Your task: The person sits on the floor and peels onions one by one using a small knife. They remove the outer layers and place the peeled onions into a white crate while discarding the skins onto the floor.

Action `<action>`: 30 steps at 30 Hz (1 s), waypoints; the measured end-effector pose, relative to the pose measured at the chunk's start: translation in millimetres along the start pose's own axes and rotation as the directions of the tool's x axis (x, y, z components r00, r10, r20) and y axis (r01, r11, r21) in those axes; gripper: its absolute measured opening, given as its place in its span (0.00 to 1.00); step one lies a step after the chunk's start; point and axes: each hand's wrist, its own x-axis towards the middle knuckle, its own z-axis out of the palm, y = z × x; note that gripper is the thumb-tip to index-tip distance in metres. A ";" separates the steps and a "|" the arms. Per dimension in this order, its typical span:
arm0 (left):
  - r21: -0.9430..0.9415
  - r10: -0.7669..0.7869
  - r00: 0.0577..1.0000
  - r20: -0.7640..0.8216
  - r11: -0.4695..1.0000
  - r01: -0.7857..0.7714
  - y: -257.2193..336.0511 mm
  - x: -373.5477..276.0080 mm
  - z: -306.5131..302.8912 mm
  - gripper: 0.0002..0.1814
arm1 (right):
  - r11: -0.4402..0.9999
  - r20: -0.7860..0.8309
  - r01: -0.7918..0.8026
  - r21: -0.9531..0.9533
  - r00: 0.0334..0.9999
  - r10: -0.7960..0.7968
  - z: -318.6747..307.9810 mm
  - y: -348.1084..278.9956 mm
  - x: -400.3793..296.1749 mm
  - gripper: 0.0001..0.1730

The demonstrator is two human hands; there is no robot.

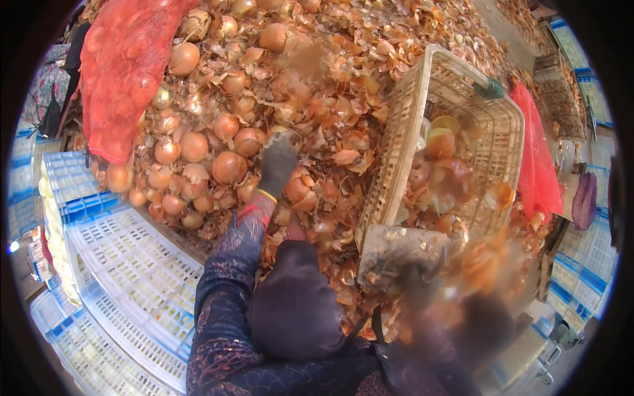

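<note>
My left hand (pixel 279 157), in a grey glove with a yellow cuff edge, reaches into a pile of loose brown onions (pixel 230 167) and dry skins. Its fingertips are at an onion partly covered by the glove; a grip cannot be made out. My right hand (pixel 421 284) is a dark blur at the near end of a dirty plastic crate (pixel 396 148). A dark curved piece, perhaps a blade (pixel 438 265), shows beside it, but its hold is unclear. Against the crate's near end leans a worn flat board (pixel 396 247). Onions and skins (pixel 441 173) lie inside the crate.
A full red mesh sack of onions (pixel 129 74) stands at the upper left. White and blue plastic crates (pixel 138 267) are stacked at my left. Red netting (pixel 532 158) hangs beside the dirty crate's right side. Another crate (pixel 559 94) stands farther right.
</note>
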 end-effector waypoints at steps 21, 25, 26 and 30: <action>-0.713 -0.239 0.918 0.317 0.578 0.397 45.8 31.9 -43.3 0.43 | 0.985 0.067 0.076 -0.154 0.996 -0.066 -9.9 -25.0 4.1 0.04; -0.949 0.073 0.952 0.298 -0.089 0.304 48.1 15.0 -117.8 0.34 | 0.980 0.020 0.184 -0.074 0.983 -0.183 -1.6 -9.8 4.7 0.05; -0.945 0.112 0.955 0.273 -0.153 0.288 61.6 11.8 -138.0 0.33 | 0.988 -0.025 0.151 0.018 0.988 -0.151 0.7 -9.0 2.0 0.06; -0.912 0.237 0.897 0.374 -0.080 0.402 143.6 -4.1 -225.7 0.36 | 0.980 -0.005 0.143 0.136 0.990 -0.143 14.0 11.3 11.2 0.05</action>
